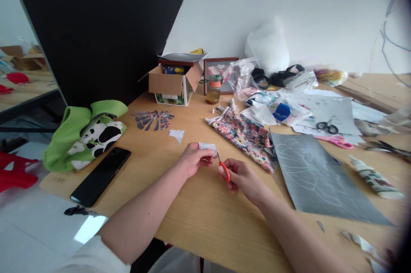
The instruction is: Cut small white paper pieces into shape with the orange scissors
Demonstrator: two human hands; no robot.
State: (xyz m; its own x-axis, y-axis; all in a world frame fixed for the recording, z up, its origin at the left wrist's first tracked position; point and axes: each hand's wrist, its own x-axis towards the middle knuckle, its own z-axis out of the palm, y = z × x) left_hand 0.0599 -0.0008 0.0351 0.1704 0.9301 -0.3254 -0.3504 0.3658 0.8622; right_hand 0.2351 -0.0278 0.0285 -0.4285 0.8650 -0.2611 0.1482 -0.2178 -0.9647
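Note:
My left hand (193,159) pinches a small white piece of paper or cloth (208,147) just above the wooden table (199,217). My right hand (241,175) is closed around the orange handles of small scissors (224,168), whose blades point up and left into the white piece. Both hands are close together near the middle of the table. A floral fabric (245,136) lies just to the right of them, and a grey sheet with drawn white lines (316,179) lies further right.
A black phone (101,174) and a green panda bag (86,132) sit at the left. An open cardboard box (175,79), a jar (214,90) and a framed picture (221,69) stand at the back. Black scissors (326,127), pink scissors (337,141), a glue tube (374,177) and papers lie right.

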